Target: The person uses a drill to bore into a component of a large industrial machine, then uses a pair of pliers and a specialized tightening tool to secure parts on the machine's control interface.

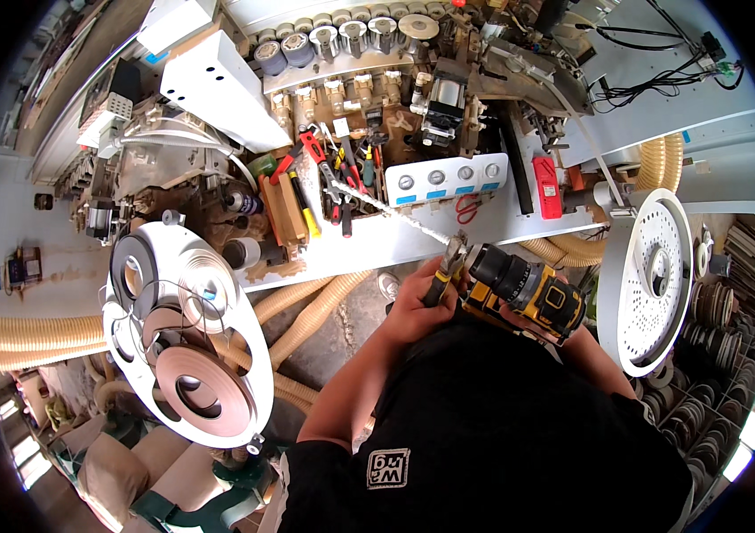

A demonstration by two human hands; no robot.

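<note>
My left hand (413, 306) is closed around the yellow-and-black handles of a pair of pliers (438, 286), its metal jaws pointing away from me. Just to the right, a yellow-and-black cordless drill (520, 282) is in my right hand (520, 322), its chuck end toward the pliers. The body of the drill partly hides the right-hand fingers. A rough, whitish twisted strand (404, 218) runs from the tools on the bench to near the plier jaws. Whether the jaws grip it, I cannot tell.
Red-handled pliers (313, 147) and several screwdrivers lie on the bench behind a gauge panel (444, 180). A red box-shaped device (547, 188) is farther right. Reels (205, 391) of edge strip stand left; a white perforated disc (659, 271) stands right. Ribbed hoses (324, 311) run below.
</note>
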